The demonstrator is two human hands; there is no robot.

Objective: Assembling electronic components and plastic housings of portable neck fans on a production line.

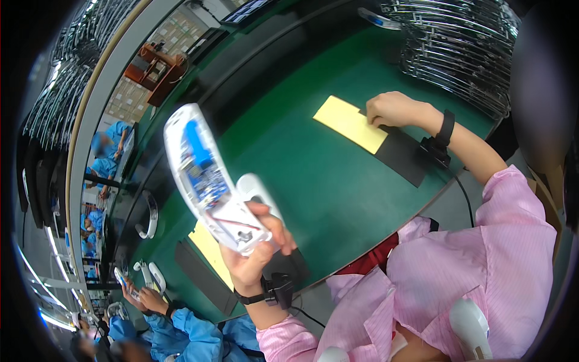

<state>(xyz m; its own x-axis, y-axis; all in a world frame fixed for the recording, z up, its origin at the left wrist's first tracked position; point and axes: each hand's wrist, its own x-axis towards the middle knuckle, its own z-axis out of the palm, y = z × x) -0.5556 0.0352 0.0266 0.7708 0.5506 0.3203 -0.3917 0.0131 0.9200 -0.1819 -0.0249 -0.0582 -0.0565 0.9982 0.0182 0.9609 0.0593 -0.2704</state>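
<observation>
My left hand (pixel 256 244) is wrapped round the lower end of a long white plastic housing (pixel 175 154), raised above the bench and tilted. Its inner side shows a blue battery (pixel 198 143), a blue circuit board (pixel 208 181) and thin wires. Behind it is a second white rounded piece (pixel 256 188); whether the same hand holds it I cannot tell. Farther right, my right hand (pixel 389 110) has its fingers pinched together at the edge of a yellow sheet (pixel 350 123). That sheet lies over a black pad (pixel 401 155). Anything between these fingertips is hidden.
The bench top (pixel 301 157) is green. Near my left forearm lie another yellow sheet (pixel 211 253) and black pad (pixel 199 274). Metal wire racks (pixel 458 48) stand far right. To the left, a co-worker in blue (pixel 187 335) handles white parts. Cables trail from both wrists.
</observation>
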